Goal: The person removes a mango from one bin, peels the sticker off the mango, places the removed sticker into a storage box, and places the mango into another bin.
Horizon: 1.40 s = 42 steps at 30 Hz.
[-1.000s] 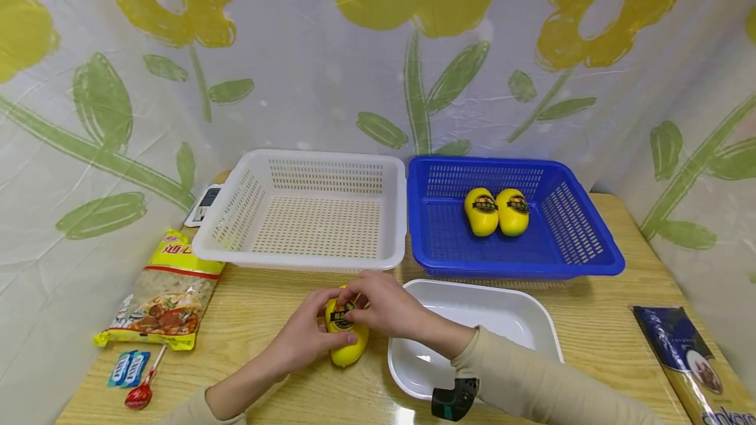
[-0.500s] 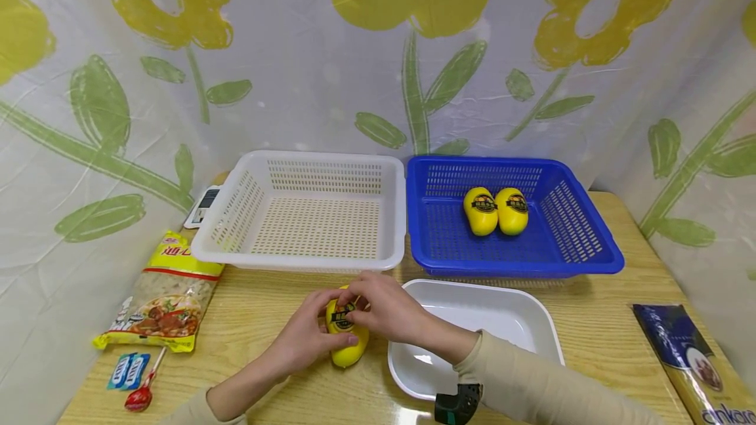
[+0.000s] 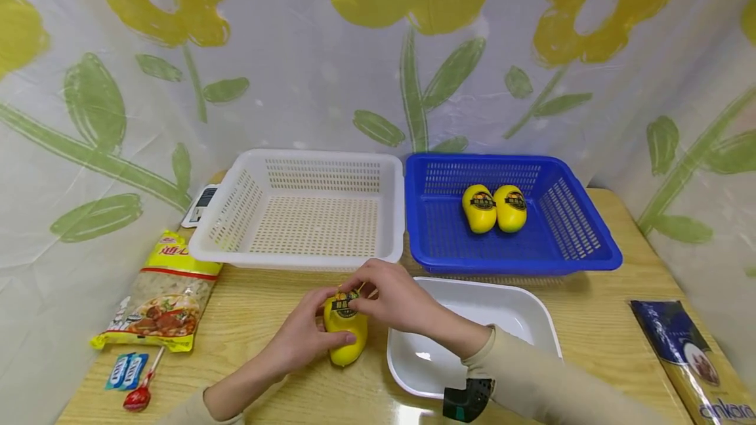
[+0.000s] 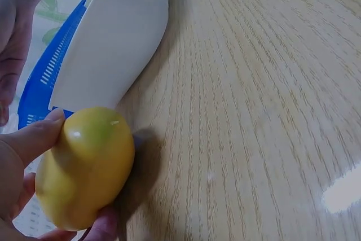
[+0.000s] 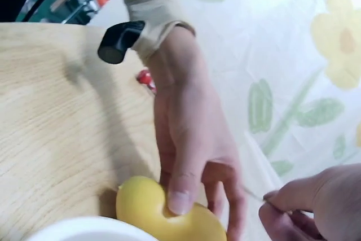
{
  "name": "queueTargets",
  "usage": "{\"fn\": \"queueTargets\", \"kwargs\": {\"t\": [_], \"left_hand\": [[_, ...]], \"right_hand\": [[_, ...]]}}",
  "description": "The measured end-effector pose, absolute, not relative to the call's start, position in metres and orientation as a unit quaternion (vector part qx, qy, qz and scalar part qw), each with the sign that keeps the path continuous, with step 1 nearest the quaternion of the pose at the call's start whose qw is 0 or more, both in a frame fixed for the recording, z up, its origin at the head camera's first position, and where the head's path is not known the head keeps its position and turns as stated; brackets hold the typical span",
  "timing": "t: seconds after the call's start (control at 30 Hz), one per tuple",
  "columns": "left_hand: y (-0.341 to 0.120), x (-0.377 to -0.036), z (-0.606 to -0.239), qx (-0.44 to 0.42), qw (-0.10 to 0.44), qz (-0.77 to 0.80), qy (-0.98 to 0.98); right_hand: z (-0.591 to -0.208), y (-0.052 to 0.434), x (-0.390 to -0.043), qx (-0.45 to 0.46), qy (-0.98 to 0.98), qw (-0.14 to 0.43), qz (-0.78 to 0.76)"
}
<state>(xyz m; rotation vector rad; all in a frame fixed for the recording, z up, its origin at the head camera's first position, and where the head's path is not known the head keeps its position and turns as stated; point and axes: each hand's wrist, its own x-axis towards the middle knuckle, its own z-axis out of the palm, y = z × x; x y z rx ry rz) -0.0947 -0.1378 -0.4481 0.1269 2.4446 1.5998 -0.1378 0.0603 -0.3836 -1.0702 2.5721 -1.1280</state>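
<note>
A yellow mango (image 3: 348, 341) stands on the wooden table between both hands. My left hand (image 3: 304, 331) grips it from the left, thumb on the near side and fingers round the far side. A black printed label (image 3: 344, 305) shows over the mango's upper part. My right hand (image 3: 392, 297) comes in from the right and pinches the label's edge between thumb and index finger. In the right wrist view, the label appears as a thin strip at the right hand's (image 5: 316, 204) fingertips, beyond the mango (image 5: 163, 218). In the left wrist view, the mango's (image 4: 90, 167) lower end has a greenish tip.
A white basket (image 3: 203, 246) and a blue basket (image 3: 461, 266) holding two labelled mangoes (image 3: 495, 209) stand behind. A white tray (image 3: 472, 284) sits under the right forearm. Left are a food bag (image 3: 168, 294), blue packets (image 3: 126, 371) and a lollipop (image 3: 138, 399); right, a pasta pack (image 3: 679, 353).
My right hand has shifted slightly up and right, with the label higher and more visible over the mango. The left hand keeps its grip.
</note>
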Motion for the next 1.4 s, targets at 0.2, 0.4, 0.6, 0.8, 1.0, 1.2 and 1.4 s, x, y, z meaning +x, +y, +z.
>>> {"fn": "queueTargets", "kwargs": {"t": [0.2, 0.4, 0.6, 0.8, 1.0, 1.2, 1.4], "left_hand": [[-0.138, -0.095, -0.448, 0.05, 0.112, 0.541, 0.832], [-0.14, -0.096, -0.447, 0.058, 0.12, 0.555, 0.821], [-0.141, -0.098, -0.448, 0.065, 0.142, 0.574, 0.804], [-0.142, -0.099, -0.447, 0.075, 0.153, 0.569, 0.805], [-0.144, -0.098, -0.443, 0.085, 0.156, 0.559, 0.81], [-0.146, -0.099, -0.442, 0.089, 0.156, 0.542, 0.821], [-0.146, -0.099, -0.441, 0.085, 0.16, 0.539, 0.823]], "right_hand": [[-0.381, 0.083, -0.142, -0.318, 0.822, 0.101, -0.461], [-0.384, 0.113, -0.139, -0.298, 0.825, 0.1, -0.469], [-0.388, 0.147, -0.138, -0.252, 0.836, 0.12, -0.473], [-0.389, 0.173, -0.133, -0.212, 0.838, 0.155, -0.478], [-0.397, 0.186, -0.129, -0.219, 0.842, 0.178, -0.46], [-0.415, 0.188, -0.129, -0.221, 0.832, 0.211, -0.463], [-0.434, 0.182, -0.134, -0.249, 0.841, 0.198, -0.438]]}}
